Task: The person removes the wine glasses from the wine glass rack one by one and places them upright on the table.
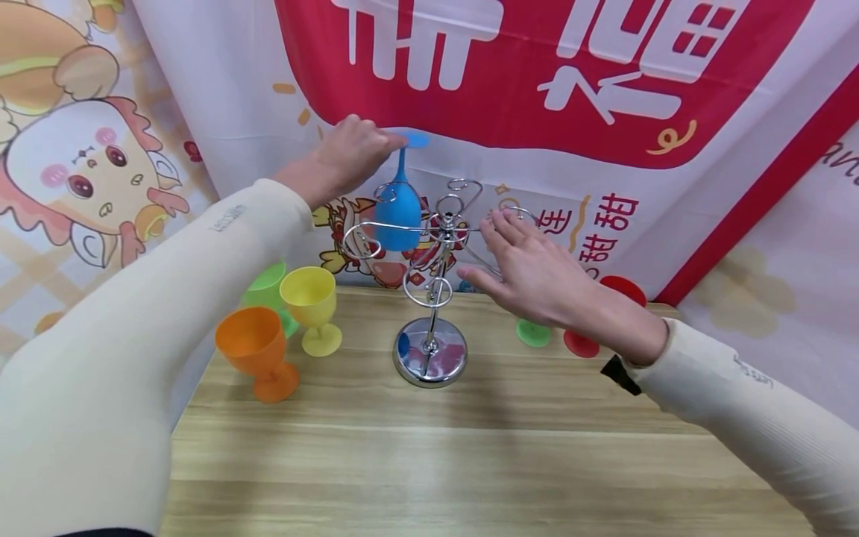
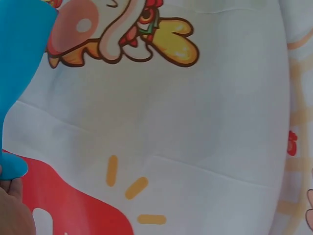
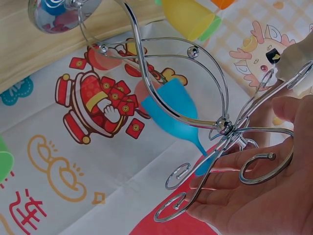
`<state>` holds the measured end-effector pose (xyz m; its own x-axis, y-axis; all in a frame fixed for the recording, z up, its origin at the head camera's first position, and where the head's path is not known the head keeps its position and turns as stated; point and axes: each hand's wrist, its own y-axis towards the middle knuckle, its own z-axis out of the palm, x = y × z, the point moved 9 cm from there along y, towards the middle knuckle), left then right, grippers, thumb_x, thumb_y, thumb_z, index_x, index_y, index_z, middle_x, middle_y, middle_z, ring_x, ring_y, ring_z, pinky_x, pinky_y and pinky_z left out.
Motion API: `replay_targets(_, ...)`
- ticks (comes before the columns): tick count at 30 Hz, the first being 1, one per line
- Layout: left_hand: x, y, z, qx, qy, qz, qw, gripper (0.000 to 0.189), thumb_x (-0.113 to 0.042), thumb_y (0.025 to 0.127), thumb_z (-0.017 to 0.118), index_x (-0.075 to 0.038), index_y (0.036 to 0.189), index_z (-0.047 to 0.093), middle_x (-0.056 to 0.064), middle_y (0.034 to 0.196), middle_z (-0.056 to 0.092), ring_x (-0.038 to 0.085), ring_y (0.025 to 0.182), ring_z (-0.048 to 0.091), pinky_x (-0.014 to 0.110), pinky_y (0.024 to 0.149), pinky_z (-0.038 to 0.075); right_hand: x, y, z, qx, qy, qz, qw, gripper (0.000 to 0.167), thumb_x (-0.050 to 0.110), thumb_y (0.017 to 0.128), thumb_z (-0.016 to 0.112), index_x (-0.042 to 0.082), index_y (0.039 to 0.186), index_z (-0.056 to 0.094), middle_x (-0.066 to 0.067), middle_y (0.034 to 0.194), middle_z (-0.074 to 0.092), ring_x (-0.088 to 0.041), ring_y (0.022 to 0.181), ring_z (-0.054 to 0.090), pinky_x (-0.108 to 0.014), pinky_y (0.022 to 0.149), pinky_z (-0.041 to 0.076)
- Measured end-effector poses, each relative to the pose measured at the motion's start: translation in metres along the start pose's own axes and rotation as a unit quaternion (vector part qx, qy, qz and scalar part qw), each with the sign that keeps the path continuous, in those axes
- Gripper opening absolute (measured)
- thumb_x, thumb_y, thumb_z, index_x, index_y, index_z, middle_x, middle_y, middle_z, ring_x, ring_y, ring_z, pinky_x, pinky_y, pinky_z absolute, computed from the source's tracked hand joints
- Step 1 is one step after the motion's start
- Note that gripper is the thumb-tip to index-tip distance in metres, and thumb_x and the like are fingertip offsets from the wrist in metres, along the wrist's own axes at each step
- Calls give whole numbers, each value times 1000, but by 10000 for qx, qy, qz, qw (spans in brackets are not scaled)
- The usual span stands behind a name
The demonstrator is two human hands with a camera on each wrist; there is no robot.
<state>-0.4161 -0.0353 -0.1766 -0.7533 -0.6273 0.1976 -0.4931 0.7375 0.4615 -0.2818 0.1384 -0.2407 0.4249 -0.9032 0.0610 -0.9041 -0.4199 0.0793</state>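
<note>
A blue plastic goblet (image 1: 398, 220) hangs upside down at the back left of a chrome wire goblet rack (image 1: 429, 371). My left hand (image 1: 349, 158) pinches the goblet's foot from above, and its stem is near one of the rack's curled arms. In the left wrist view, only part of the goblet (image 2: 22, 54) and the fingers at its foot show. My right hand (image 1: 530, 268) is spread with straight fingers beside the rack's right arms. From the right wrist, the palm (image 3: 254, 208) lies close to the curled wires; whether it touches them I cannot tell.
Left of the rack stand a yellow goblet (image 1: 309, 298), an orange goblet (image 1: 251, 341) and a light green goblet (image 1: 267, 289). Under my right forearm, a green foot (image 1: 533, 333) and a red goblet (image 1: 581, 343) are partly hidden. A printed cloth (image 1: 255, 134) hangs behind the wooden table (image 1: 429, 462).
</note>
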Motion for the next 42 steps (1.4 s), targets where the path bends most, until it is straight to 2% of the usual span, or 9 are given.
replay_targets(8,14,-21,-5,16,-72,-161,9998,35,1,96,74,2,131,71,26,109,77,46,96,76,54,92,62,0,0,0,15,-3,20,10000,89,62,102,55,6,167,28,-17,175,19,-38,164,11,-63,126,25)
replay_targets(11,20,-31,-11,-113,-202,-307,9993,35,0,96,74,3,131,71,26,116,76,48,106,74,56,99,59,0,0,0,13,0,7,10000,89,62,102,55,6,167,28,-17,175,20,-38,164,11,-62,127,24)
replay_targets(14,27,-43,-19,-198,-368,-594,9974,39,-1,95,75,2,134,70,26,124,73,49,115,70,57,103,55,1,0,0,6,2,-14,10000,89,62,102,55,6,166,28,-17,175,20,-38,164,11,-61,127,23)
replay_targets(17,35,-58,-25,-161,-515,-1005,9935,42,-2,97,74,1,138,68,26,118,76,46,105,74,56,100,58,1,0,-1,0,2,-43,10000,89,62,102,55,5,166,29,-17,175,20,-38,163,12,-61,128,23)
replay_targets(21,46,-80,-32,-44,-630,-1494,9868,39,-1,98,73,3,136,68,28,106,76,45,88,73,55,90,63,1,0,-2,4,22,-61,10000,90,63,102,54,6,166,29,-18,174,21,-39,163,13,-62,126,25)
replay_targets(26,55,-104,-40,40,-804,-1961,9773,25,-2,100,70,7,123,74,28,98,75,42,82,68,54,81,62,0,0,-3,77,94,-22,9999,91,65,102,54,6,166,29,-18,174,22,-40,162,15,-64,124,28)
replay_targets(29,58,-117,-42,105,-873,-2219,9711,19,-3,101,69,9,115,75,26,90,74,37,76,64,48,74,60,-2,-1,-3,149,140,12,9998,92,65,101,55,7,167,28,-18,175,21,-40,163,15,-64,124,28)
replay_targets(35,57,-142,-41,287,-1073,-2715,9560,19,-2,100,69,11,112,76,26,86,73,32,71,60,35,62,51,-4,-2,-3,258,267,-7,9993,93,67,101,54,8,167,27,-17,175,20,-38,163,13,-65,125,24)
replay_targets(42,48,-168,-31,489,-1581,-3158,9343,20,0,98,71,12,113,76,29,94,76,35,72,68,27,57,53,-4,-6,-5,245,327,-99,9991,92,67,100,55,10,168,28,-14,176,19,-36,164,14,-67,125,24)
